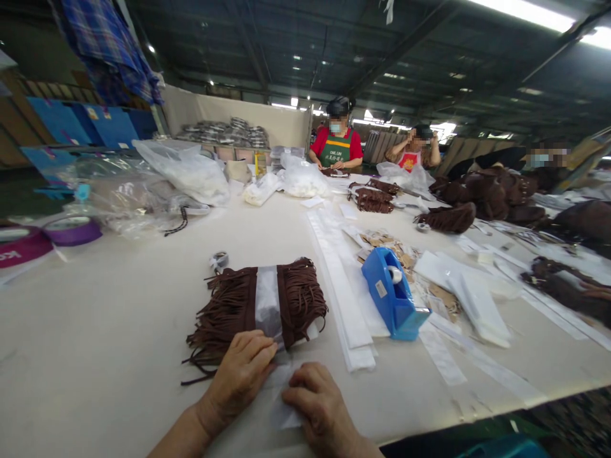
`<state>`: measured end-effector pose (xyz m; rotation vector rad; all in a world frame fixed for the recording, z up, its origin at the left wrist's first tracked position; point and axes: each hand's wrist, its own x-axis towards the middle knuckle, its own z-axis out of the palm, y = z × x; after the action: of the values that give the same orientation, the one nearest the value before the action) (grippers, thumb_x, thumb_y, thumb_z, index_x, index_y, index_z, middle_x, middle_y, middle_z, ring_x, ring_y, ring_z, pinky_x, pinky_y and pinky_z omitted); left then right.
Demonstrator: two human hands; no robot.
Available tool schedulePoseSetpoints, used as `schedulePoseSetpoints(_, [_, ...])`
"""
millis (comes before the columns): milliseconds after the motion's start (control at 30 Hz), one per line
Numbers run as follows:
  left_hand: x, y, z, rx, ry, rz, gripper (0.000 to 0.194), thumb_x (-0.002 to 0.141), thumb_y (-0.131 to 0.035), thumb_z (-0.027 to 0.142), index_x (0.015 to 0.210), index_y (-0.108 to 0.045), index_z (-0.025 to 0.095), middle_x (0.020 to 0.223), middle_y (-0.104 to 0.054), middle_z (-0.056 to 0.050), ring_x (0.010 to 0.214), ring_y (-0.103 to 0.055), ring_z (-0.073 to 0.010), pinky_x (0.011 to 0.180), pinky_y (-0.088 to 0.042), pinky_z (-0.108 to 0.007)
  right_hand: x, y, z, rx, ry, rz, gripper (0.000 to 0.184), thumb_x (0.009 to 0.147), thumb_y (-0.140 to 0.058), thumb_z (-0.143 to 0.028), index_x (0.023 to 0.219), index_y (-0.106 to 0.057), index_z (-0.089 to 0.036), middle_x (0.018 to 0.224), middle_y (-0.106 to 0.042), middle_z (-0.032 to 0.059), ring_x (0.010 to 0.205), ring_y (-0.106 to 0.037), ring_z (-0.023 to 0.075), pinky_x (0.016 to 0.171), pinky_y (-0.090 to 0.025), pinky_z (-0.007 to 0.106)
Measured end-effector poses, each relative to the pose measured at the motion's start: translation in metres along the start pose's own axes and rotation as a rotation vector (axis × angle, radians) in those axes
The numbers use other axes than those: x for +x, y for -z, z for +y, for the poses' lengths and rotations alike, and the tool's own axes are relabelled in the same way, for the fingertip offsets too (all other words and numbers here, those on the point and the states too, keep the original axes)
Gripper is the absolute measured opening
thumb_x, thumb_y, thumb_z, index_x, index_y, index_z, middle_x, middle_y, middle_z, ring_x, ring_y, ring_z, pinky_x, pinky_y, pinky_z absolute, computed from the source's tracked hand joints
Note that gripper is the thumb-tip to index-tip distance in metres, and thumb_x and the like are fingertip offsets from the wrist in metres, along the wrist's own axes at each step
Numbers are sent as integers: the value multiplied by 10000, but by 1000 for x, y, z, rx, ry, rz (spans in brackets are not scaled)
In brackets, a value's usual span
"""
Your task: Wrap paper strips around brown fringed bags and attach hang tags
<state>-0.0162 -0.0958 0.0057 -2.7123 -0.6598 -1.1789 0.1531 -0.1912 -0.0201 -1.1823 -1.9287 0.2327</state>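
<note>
A dark brown fringed piece [300, 296], perhaps a bag or belt, lies flat in front of me with a white translucent paper strip [267, 299] wrapped around its middle. Curled over its near edge, my left hand [243, 366] presses the strip against the fringe, fingertips together. Just to the right, my right hand [322, 404] pinches the loose near end of that strip above the table. The fingertips partly hide the paper. A small silvery roll or ring [219, 259] touches the far left corner of the fringed piece.
A blue tape dispenser [394, 296] stands right of long white paper strips [341, 292]. Purple tape rolls [71, 230] and plastic bags [184, 168] lie left. More brown fringed pieces [446, 217] pile up at right. Co-workers [337, 143] are across the table [143, 318].
</note>
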Motion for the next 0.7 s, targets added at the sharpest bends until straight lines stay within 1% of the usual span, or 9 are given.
schedulePoseSetpoints(67, [0, 0, 0, 20, -21, 0, 157, 863, -429, 132, 894, -581, 151, 814, -626, -51, 839, -543, -170, 740, -465, -301, 5, -6, -5, 6, 111, 29, 256, 784, -378, -45, 844, -587, -181, 736, -556, 52, 725, -476, 168, 632, -431, 250])
schedulePoseSetpoints(100, [0, -1, -1, 22, -27, 4, 159, 861, -426, 119, 892, -578, 150, 816, -625, -49, 841, -543, -168, 743, -464, -298, 9, -9, -8, 10, 154, 45, 246, 821, -353, -66, 841, -574, -171, 710, -555, 55, 706, -473, 168, 618, -435, 246])
schedulePoseSetpoints(233, [1, -1, -5, 19, -50, 8, 191, 878, -390, 99, 872, -574, 151, 802, -618, -37, 829, -536, -158, 746, -447, -282, 17, -24, -13, 11, 277, 129, 263, 872, -294, -114, 804, -543, -167, 647, -531, 55, 655, -470, 171, 585, -443, 249])
schedulePoseSetpoints(300, [1, -2, -6, 12, -56, -1, 198, 892, -379, 112, 868, -572, 148, 803, -615, -36, 829, -525, -158, 751, -436, -281, 16, -27, -14, 33, 314, 135, 250, 883, -303, -137, 807, -539, -167, 629, -526, 49, 645, -472, 169, 560, -439, 244])
schedulePoseSetpoints(467, [1, -7, -8, -10, -54, -37, 181, 894, -390, 115, 880, -570, 131, 838, -616, -43, 870, -502, -172, 774, -410, -298, 9, -24, -15, 85, 311, 93, 220, 903, -328, -169, 840, -538, -168, 672, -562, 51, 661, -489, 157, 559, -449, 228])
schedulePoseSetpoints(600, [0, -8, -7, -13, -60, -55, 178, 892, -397, 111, 884, -574, 126, 852, -616, -44, 878, -493, -174, 801, -389, -305, 9, -26, -17, 53, 348, 136, 237, 892, -336, -132, 759, -528, -171, 605, -532, 34, 602, -470, 144, 514, -427, 214])
schedulePoseSetpoints(700, [1, -7, -6, -28, -79, -38, 179, 888, -399, 98, 889, -577, 121, 862, -618, -44, 875, -493, -168, 805, -380, -296, 8, -27, -18, 66, 345, 155, 242, 900, -343, -134, 752, -531, -166, 601, -540, 32, 595, -466, 136, 508, -428, 201])
